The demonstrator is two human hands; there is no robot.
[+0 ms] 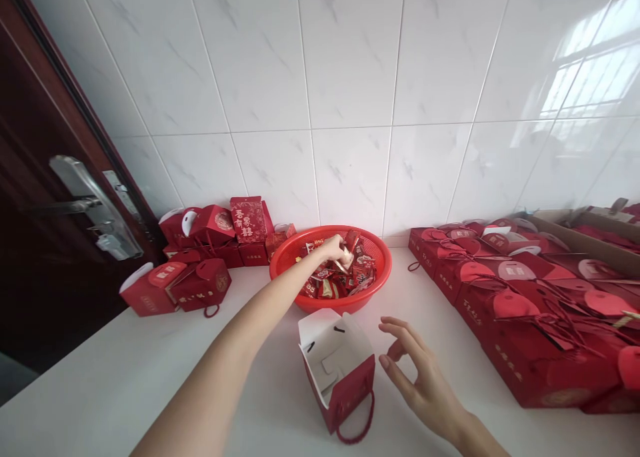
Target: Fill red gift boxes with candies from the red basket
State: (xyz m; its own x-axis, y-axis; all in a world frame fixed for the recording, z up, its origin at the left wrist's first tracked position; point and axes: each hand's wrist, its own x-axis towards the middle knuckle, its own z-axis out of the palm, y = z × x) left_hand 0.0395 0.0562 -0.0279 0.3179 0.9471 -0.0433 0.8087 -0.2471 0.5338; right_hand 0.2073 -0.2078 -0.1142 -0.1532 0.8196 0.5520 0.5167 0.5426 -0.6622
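My left hand (pixel 338 250) reaches into a red plastic basket (pixel 383 270) of red-wrapped packets (pixel 333 288). Its fingers are closed on a red packet (pixel 353 241) that stands up among the others. In front of the basket, an open red box (pixel 350 392) with a white inside sits on the table, its flaps up and a red cord loop at its near side. No packets show inside it. My right hand (pixel 415 370) hovers just right of this box, fingers apart, holding nothing.
Rows of red boxes (pixel 545 370) with cords cover the right side of the white table (pixel 270 390). More red boxes (pixel 203 285) stand at the back left, near a dark door (pixel 30 177). A tiled wall (pixel 350 177) rises behind. An open carton (pixel 555 220) is at the far right.
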